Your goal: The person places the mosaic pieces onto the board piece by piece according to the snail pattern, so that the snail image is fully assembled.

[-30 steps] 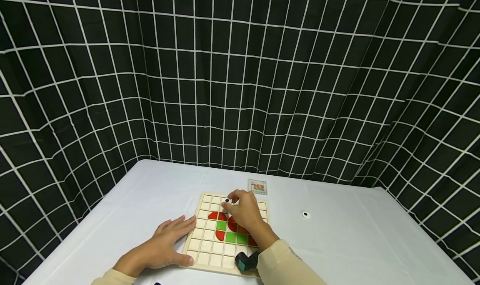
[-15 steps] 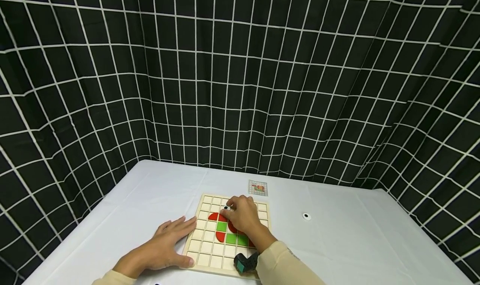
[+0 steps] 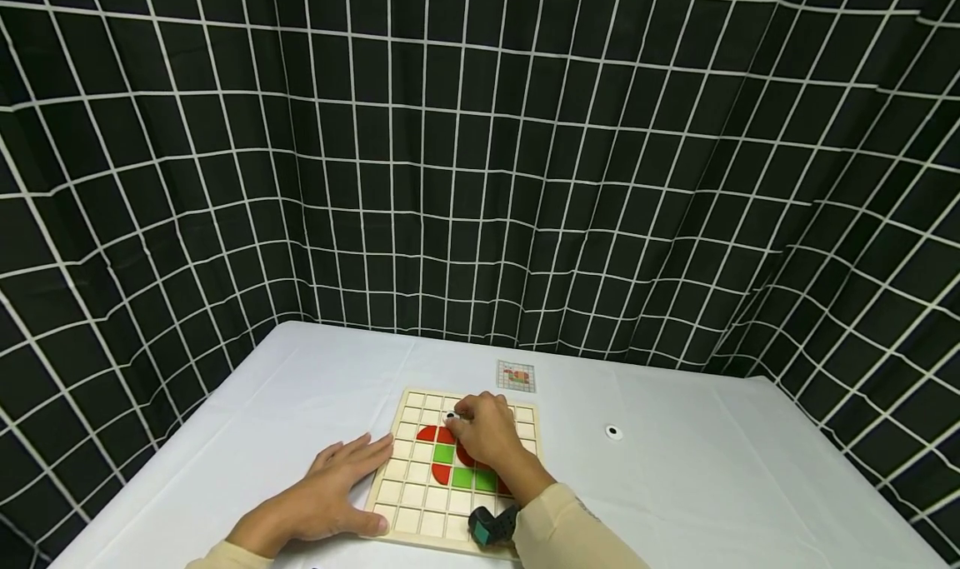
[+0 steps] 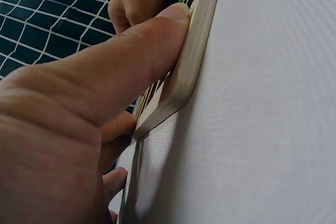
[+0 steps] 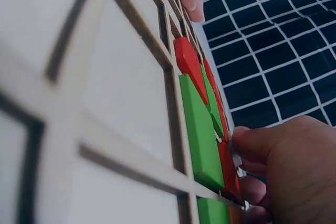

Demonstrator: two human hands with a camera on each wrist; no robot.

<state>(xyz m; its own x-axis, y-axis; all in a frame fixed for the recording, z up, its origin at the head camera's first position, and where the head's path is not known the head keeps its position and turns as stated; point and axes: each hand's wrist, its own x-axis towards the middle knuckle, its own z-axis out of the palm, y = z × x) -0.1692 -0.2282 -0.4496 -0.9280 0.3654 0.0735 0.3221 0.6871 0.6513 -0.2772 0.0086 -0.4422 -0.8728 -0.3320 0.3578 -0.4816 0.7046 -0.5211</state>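
Observation:
A wooden grid board (image 3: 408, 494) lies on the white table, with red pieces (image 3: 427, 433) and green pieces (image 3: 463, 478) set in its squares. Above the red ones, my right hand (image 3: 487, 431) pinches a small white eye piece with a black dot (image 3: 450, 416) low over the board's upper squares. Whether it sits down in a square cannot be told, as the fingers partly cover it. My left hand (image 3: 330, 490) lies along the board's left side, fingers extended, its thumb on the near left corner. In the right wrist view, green blocks (image 5: 198, 135) stand slightly above the grid.
A second eye piece (image 3: 613, 431) lies on the table to the right. Behind the board is a small picture card (image 3: 516, 376) with a gridded pattern. A black curtain with white grid lines (image 3: 480, 177) surrounds the table. A dark device (image 3: 492, 525) sits at my right wrist.
My right hand has come slightly nearer with the eye piece, down to the square just above the red pieces, and hardly moves in the last half second. The left hand stays still.

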